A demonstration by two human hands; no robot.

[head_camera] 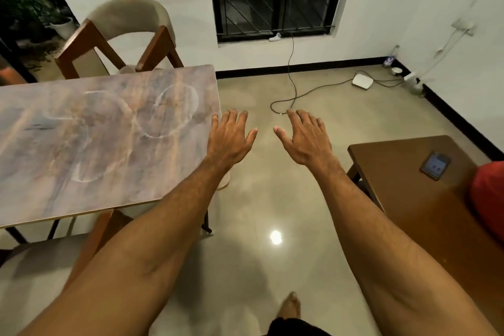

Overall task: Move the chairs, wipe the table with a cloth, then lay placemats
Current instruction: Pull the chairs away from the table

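A marbled rectangular table fills the left of the head view, with pale ring marks on its top. At its far side stands a wooden chair with a beige padded back. Part of another chair shows under the table's near edge, with a brown wooden leg and a pale seat. My left hand hovers palm down with fingers spread, just past the table's right end. My right hand is stretched out beside it over the floor, also spread and holding nothing. No cloth or placemat is in view.
A brown side table at the right carries a phone and a red cushion. A black cable and a white box lie on the glossy floor by the far wall. My bare foot shows below.
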